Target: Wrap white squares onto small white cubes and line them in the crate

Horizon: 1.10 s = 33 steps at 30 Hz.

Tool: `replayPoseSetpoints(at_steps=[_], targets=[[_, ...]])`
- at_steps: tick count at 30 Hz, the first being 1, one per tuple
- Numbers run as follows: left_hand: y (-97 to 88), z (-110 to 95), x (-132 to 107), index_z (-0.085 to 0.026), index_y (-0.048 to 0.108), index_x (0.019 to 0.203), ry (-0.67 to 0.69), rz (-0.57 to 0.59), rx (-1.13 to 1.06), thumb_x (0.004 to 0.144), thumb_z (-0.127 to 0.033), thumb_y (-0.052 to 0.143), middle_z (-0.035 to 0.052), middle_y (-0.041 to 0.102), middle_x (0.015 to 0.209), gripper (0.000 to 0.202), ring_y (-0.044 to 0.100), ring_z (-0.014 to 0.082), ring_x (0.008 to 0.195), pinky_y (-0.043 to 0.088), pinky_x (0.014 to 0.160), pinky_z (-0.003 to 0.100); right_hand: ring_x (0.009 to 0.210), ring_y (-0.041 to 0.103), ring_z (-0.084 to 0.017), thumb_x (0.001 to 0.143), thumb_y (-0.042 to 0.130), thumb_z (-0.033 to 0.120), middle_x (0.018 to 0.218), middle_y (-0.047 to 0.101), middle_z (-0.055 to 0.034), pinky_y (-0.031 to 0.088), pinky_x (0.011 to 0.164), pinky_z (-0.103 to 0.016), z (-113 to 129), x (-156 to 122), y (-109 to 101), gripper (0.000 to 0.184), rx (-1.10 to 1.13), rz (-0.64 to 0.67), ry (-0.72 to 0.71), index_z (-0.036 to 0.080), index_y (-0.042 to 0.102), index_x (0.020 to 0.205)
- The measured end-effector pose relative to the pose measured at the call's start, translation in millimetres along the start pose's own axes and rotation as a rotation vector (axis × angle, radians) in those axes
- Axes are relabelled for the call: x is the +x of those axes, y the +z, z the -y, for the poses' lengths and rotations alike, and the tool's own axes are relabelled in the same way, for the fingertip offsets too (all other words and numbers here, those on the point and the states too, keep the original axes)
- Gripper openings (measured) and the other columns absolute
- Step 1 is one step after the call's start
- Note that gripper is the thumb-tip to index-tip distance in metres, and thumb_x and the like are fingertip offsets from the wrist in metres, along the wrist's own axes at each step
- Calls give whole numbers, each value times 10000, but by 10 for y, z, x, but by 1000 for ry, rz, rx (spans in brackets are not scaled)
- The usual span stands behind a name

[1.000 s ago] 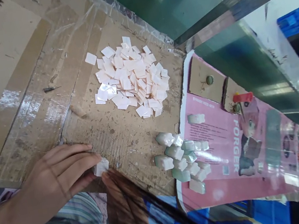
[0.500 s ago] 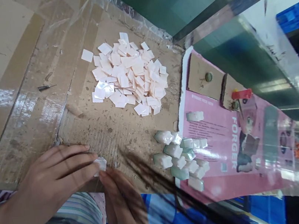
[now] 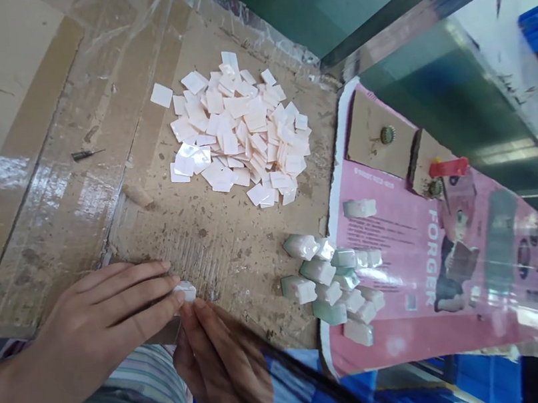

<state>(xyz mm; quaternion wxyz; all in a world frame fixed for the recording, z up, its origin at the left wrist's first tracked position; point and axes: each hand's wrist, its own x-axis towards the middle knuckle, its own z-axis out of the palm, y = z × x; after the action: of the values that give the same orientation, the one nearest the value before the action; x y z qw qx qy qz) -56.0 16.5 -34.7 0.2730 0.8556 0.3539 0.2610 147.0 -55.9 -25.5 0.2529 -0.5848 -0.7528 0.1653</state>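
Near the front edge of the cardboard-covered bench, both hands meet at a small white, partly see-through block point(image 3: 186, 290). My left hand point(image 3: 114, 312) comes in from the left, its fingers laid together and the tips pressed against the block. From below, my right hand point(image 3: 224, 376) holds the block's near side with its fingertips; its thumb is hidden. Further up the bench lies a loose heap of thin pale-pink square pieces point(image 3: 242, 124). Several white and greenish blocks point(image 3: 320, 272) stand grouped to the right of the hands.
A pink printed sheet point(image 3: 404, 228) covers the bench's right side, bearing a red clip-like item point(image 3: 448, 167) and cardboard pieces point(image 3: 374, 132). A thin needle-tipped item point(image 3: 85, 154) lies at left. Dark hair strands point(image 3: 321, 382) cross the view beside my right hand. A metal frame point(image 3: 395, 1) stands behind.
The view has shifted slightly. My right hand has turned a little and its fingers sit closer under the small block. The hair strands have swung lower; the heap and grouped blocks look unchanged.
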Motion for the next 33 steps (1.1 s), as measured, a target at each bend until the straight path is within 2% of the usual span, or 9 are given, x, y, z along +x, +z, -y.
replayPoseSetpoints(at_steps=[2,4,7,10,12,17,24,29,33], targets=[[2,1,-2,-247,574,1300,13,-11,11,1031,-163,469,5,672,1343,301,519,159,1356,379,1164,347,1029,748,-228,927,618,153,1092,776,-91,619,914,-250,23,90,-39,486,-169,-75,-186,102,554,1405],[5,5,-9,-234,572,1304,20,-10,15,1015,-150,510,6,664,1353,308,508,157,1363,378,1170,341,946,766,-233,921,607,130,1002,790,-130,630,876,-249,47,185,-95,355,-321,-83,-338,11,650,1253],[21,19,-37,-228,563,1339,29,26,21,1001,-152,544,16,641,1384,347,496,166,1377,383,1189,349,860,775,-235,930,551,80,948,794,-128,645,773,-254,61,289,-175,231,-374,-49,-438,21,739,1052],[35,37,-53,-200,555,1358,47,72,25,990,-133,550,51,629,1398,374,509,200,1374,422,1182,386,862,771,-239,961,465,73,973,793,-111,645,728,-278,38,351,-222,297,-357,-67,-453,51,755,1022],[34,41,-37,-189,562,1351,67,55,26,983,-125,559,55,628,1399,373,517,207,1368,433,1175,385,894,766,-226,957,505,91,987,794,-99,644,780,-268,7,380,-230,260,-325,-8,-484,59,748,1041],[11,23,36,-163,615,1270,75,-55,16,974,-138,599,38,681,1319,298,539,163,1332,420,1165,317,888,762,-200,916,624,125,964,796,-82,646,800,-225,-90,306,-143,196,-248,-77,-441,89,730,1077],[-4,11,21,-166,595,1299,73,-58,-22,977,-119,578,39,681,1325,326,530,169,1346,420,1168,330,1146,697,-238,946,565,223,1226,730,-14,625,979,-314,-119,200,-250,372,87,331,-319,282,604,1311],[-14,27,14,-186,568,1336,56,-14,-19,1039,-164,460,40,657,1361,317,477,132,1390,367,1197,301,1212,659,-229,969,520,264,1268,709,-22,597,1022,-306,-82,298,-365,369,82,366,-283,290,585,1332],[-88,58,18,-206,544,1366,80,18,31,993,-177,574,38,638,1387,376,467,181,1410,428,1171,351,1227,650,-231,962,498,207,1282,701,-40,596,1022,-313,-48,284,-331,424,67,371,-257,267,543,1380]])
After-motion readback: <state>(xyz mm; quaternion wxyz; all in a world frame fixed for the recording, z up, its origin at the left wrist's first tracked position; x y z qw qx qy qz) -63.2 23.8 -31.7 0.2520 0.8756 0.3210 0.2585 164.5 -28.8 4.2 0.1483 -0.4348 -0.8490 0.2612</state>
